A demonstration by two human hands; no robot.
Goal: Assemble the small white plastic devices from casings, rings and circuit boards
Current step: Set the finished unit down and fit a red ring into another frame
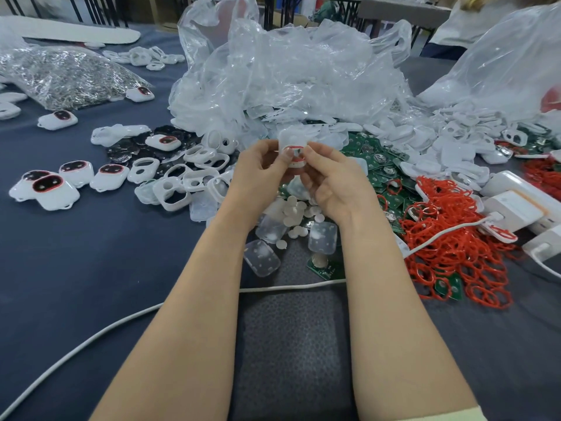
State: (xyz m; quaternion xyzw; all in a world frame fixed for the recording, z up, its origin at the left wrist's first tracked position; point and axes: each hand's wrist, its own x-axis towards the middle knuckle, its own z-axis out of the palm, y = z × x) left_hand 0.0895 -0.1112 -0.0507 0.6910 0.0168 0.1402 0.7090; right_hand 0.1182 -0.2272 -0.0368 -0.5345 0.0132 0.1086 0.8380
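- Both hands meet above the blue table [91,253]: the left hand [261,165] and the right hand [331,180] each pinch the small white device [294,148] between thumb and fingers, its red-ringed opening facing the camera.
- Several finished devices [56,192] lie to the left, near a heap of empty white casings [173,197].
- Green circuit boards [373,159] and red rings [455,238] are piled to the right.
- Crumpled clear bags [288,77] sit behind.

A small assembly workshop: a cloth-covered desk [91,268] heaped with white casings [182,183], red rings [455,247], green circuit boards [376,159] and plastic bags [288,71].
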